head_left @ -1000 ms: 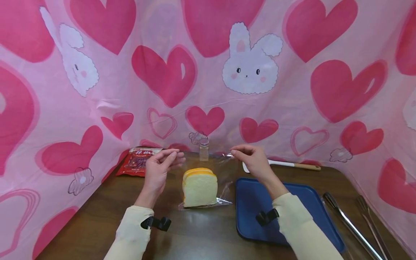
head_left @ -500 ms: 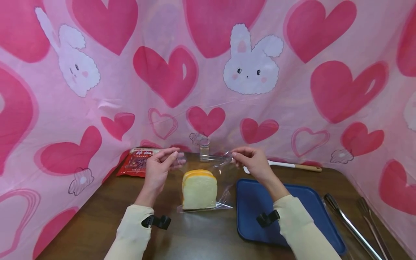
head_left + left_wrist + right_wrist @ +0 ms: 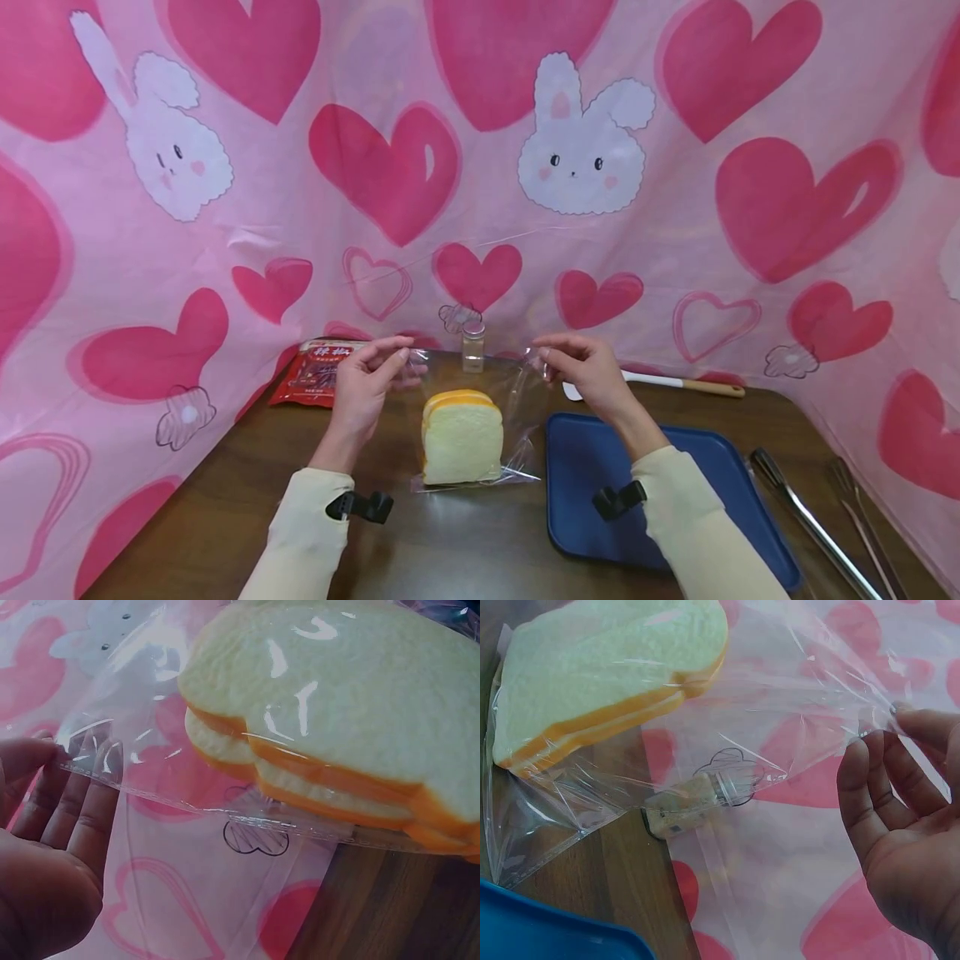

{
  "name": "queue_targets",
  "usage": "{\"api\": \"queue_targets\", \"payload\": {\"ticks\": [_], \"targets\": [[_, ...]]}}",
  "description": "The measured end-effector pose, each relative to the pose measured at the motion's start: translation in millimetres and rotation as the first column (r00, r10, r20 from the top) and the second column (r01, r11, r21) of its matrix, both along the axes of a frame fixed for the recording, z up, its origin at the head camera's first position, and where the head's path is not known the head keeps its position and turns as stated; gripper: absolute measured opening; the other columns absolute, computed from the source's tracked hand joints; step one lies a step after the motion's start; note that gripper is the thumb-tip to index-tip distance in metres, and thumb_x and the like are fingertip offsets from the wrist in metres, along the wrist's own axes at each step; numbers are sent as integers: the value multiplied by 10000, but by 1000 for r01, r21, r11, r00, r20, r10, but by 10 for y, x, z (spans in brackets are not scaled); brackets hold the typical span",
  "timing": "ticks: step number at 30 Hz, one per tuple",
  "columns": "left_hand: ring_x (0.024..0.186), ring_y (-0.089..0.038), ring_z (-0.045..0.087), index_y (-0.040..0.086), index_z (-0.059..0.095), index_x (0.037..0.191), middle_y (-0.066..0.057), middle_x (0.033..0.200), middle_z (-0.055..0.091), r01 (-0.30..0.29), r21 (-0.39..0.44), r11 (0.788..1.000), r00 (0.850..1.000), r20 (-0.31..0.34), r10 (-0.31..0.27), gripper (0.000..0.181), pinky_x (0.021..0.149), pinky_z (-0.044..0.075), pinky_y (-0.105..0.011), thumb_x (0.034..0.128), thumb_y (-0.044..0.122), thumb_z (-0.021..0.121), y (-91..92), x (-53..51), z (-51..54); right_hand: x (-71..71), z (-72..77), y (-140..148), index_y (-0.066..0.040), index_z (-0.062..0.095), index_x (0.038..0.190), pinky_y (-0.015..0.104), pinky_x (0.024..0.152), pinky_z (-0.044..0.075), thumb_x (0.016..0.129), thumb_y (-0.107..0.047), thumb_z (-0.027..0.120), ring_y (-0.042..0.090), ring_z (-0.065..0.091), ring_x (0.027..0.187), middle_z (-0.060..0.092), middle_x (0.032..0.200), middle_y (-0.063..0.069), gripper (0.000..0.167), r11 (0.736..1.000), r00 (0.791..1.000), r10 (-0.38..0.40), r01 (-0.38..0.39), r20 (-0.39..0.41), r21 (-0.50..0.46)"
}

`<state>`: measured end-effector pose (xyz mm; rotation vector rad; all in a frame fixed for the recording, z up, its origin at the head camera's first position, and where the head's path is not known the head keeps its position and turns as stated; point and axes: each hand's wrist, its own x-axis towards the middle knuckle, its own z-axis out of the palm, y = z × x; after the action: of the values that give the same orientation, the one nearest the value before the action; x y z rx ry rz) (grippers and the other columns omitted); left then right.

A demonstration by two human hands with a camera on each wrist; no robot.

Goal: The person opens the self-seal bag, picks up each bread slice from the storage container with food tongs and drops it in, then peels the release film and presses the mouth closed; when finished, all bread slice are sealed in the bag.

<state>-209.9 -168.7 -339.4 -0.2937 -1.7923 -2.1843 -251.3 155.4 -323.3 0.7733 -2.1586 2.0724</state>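
Observation:
Two bread slices (image 3: 462,442) with orange-yellow crusts stand together inside a clear plastic bag (image 3: 522,417), whose bottom edge is at the tabletop. My left hand (image 3: 363,387) pinches the bag's upper left corner between thumb and forefinger; in the left wrist view its other fingers show behind the film. At the upper right corner, my right hand (image 3: 592,377) pinches the film between thumb and fingertips. The bag hangs spread between both hands, wrinkled toward the right. In the right wrist view the bread (image 3: 615,667) leans within the bag.
Behind the bag stands a small glass jar (image 3: 473,348). A red packet (image 3: 307,377) lies at the back left. On the right are a blue tray (image 3: 600,467), a white spatula (image 3: 660,380) with a wooden handle, and metal tongs (image 3: 813,517). A patterned cloth closes off the back.
The film near my right hand has shifted, and the crease along the bag's top half a second ago has dropped away. Both hands stay almost in place, still pinching the bag.

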Motion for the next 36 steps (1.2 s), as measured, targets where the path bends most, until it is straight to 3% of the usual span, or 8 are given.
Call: {"api": "queue_targets", "payload": {"ticks": [4, 8, 11, 16, 23, 30, 36], "targets": [[846, -152, 810, 8, 729, 1210, 19, 986, 812, 5, -20, 1000, 1000, -14, -5, 195, 786, 662, -375, 1031, 53, 666, -7, 9, -10, -4, -36, 15, 138, 654, 1270, 244, 667, 621, 1025, -9, 640, 119, 682, 697, 763, 855, -25, 286, 999, 1000, 18, -17, 16, -34], [859, -148, 810, 27, 736, 1179, -1, 1027, 807, 3, -38, 999, 1000, -20, -4, 165, 788, 659, -365, 1033, 58, 666, -11, 17, -11, 1, -49, 30, 10, 768, 1175, 243, 658, 622, 1019, 10, 635, 117, 684, 688, 750, 836, -25, 204, 998, 999, 7, -5, 32, -57], [863, -146, 809, -30, 704, 1196, 10, 1025, 792, 1, -51, 999, 1000, -12, -1, 181, 793, 659, -359, 1039, 42, 648, -16, 17, -10, 5, -49, 35, -96, 816, 1073, 245, 652, 622, 1015, 33, 626, 122, 683, 682, 750, 828, -20, 237, 997, 999, 13, -11, 35, -77], [873, -143, 806, 34, 732, 1130, 31, 1020, 743, -19, -82, 996, 1000, 9, 20, 145, 807, 655, -337, 1053, 30, 609, -18, 22, -11, 9, -49, 36, -204, 824, 976, 241, 651, 623, 1016, 40, 619, 111, 676, 673, 751, 812, -26, 321, 996, 999, 13, -9, 41, -85], [859, -122, 789, -132, 643, 1201, 60, 1023, 763, -7, -127, 992, 999, -42, 1, 206, 820, 655, -330, 1048, 0, 605, -42, 17, -8, 37, -19, 53, -210, 811, 945, 248, 676, 631, 1017, 54, 608, 120, 677, 684, 740, 806, -33, 341, 997, 999, 7, -4, 43, -81], [878, -113, 774, -93, 696, 1132, 57, 1010, 794, 0, -224, 975, 996, -82, -18, 177, 846, 649, -308, 1035, 49, 657, -99, 32, 8, 41, 4, 54, -202, 811, 939, 253, 682, 630, 1015, 58, 608, 135, 672, 684, 731, 803, -23, 338, 996, 999, 7, -3, 48, -84], [883, -93, 729, -52, 732, 1093, 110, 965, 783, -51, -310, 949, 995, -99, 21, 192, 856, 606, -232, 1055, 108, 632, -121, 44, 31, 45, 29, 57, -172, 816, 953, 254, 681, 624, 1011, 45, 626, 146, 665, 686, 751, 849, -32, 294, 997, 999, 1, 3, 53, -74]]}}
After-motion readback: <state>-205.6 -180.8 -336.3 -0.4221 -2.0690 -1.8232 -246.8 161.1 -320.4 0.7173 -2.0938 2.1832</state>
